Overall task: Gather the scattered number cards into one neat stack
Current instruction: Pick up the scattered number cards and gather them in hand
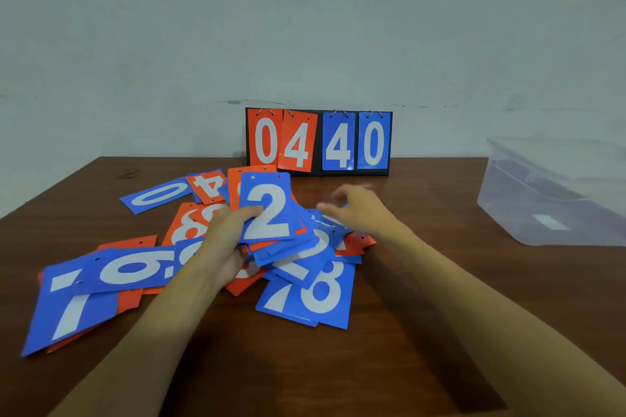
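Under both hands spreads the wooden table [389, 349], with a clear plastic tub [555, 200] well to the right of the right hand and a flip scoreboard [318, 142] beyond the fingertips, neither in the way. Loose number cards [321, 311] lie overlapped beneath and left of the left hand [225, 240], which grips a partial stack [267, 210], blue 2 on top, likely raised to receive more. The right hand [359, 213], blurred just beside it, is curled; whether it pinches a card I cannot tell.

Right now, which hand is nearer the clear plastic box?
Right. The right hand hovers over the cards, left of the clear plastic box; the left hand is farther left, holding the blue 2 card.
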`<state>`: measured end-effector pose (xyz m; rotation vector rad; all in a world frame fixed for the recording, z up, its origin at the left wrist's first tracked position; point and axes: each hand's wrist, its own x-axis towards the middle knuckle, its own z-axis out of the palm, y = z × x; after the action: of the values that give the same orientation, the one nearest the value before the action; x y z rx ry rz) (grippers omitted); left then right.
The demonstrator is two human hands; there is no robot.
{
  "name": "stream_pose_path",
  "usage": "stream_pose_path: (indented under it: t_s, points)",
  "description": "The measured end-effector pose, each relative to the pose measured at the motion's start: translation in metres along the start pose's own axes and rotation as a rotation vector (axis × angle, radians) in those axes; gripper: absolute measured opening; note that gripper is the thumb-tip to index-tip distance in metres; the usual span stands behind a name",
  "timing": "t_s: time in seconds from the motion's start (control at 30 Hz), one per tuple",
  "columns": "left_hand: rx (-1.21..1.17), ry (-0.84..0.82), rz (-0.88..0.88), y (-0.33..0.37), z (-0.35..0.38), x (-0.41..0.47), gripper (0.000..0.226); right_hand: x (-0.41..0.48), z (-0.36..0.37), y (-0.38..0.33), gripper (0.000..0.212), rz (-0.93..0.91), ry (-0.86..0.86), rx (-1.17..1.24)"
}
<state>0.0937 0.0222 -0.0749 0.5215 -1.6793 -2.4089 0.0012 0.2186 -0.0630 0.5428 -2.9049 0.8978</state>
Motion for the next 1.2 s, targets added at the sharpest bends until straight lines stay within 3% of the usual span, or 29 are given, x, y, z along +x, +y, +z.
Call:
stream_pose_path:
  t_s: [0.07, 0.13, 0.33, 0.4, 0.53, 0.6, 0.7, 0.8, 0.93, 1.07, 1.13, 1.2]
  points:
    - [-0.061, 0.05, 0.02, 0.002, -0.003, 0.001, 0.038, 0.0, 0.007, 0.004, 0.077, 0.095, -0.224, -0.272]
    - [-0.078, 0.061, 0.035, 0.002, -0.004, 0.002, 0.039, 0.002, 0.012, 0.004, 0.083, 0.155, -0.305, -0.342]
    - [-0.008, 0.129, 0.08, 0.001, -0.003, 0.005, 0.035, 0.003, 0.001, 0.013, 0.059, 0.222, -0.287, -0.072]
    - [0.043, 0.162, 0.107, 0.001, -0.003, 0.006, 0.036, -0.002, -0.006, 0.02, 0.046, 0.207, -0.21, 0.009]
    - [0.07, 0.173, 0.11, 0.001, -0.003, 0.006, 0.038, -0.012, -0.028, 0.027, 0.005, 0.193, 0.052, 0.431]
    - [0.103, 0.155, 0.116, 0.002, -0.002, 0.004, 0.033, -0.016, -0.039, 0.025, 0.009, 0.163, 0.085, 0.629]
    - [0.146, 0.081, 0.105, 0.001, 0.0, 0.0, 0.023, -0.02, -0.04, 0.013, 0.007, 0.079, -0.006, 0.773]
    - [0.131, -0.043, 0.042, 0.0, 0.004, -0.004, 0.014, -0.013, -0.026, -0.004, 0.01, -0.075, -0.014, 0.562]
    - [0.197, -0.143, 0.053, -0.002, 0.004, -0.006, 0.037, 0.005, -0.005, -0.03, 0.013, -0.182, 0.058, 0.411]
    - [0.09, 0.019, 0.073, -0.002, -0.002, 0.002, 0.035, 0.021, 0.008, -0.03, 0.018, -0.051, 0.172, 0.399]
    - [0.016, 0.13, 0.08, -0.001, -0.008, 0.009, 0.038, 0.027, 0.015, -0.02, 0.032, 0.026, 0.059, 0.2]
    - [0.0, 0.198, 0.113, 0.0, -0.015, 0.016, 0.042, 0.032, 0.023, -0.013, 0.06, 0.072, -0.129, -0.059]
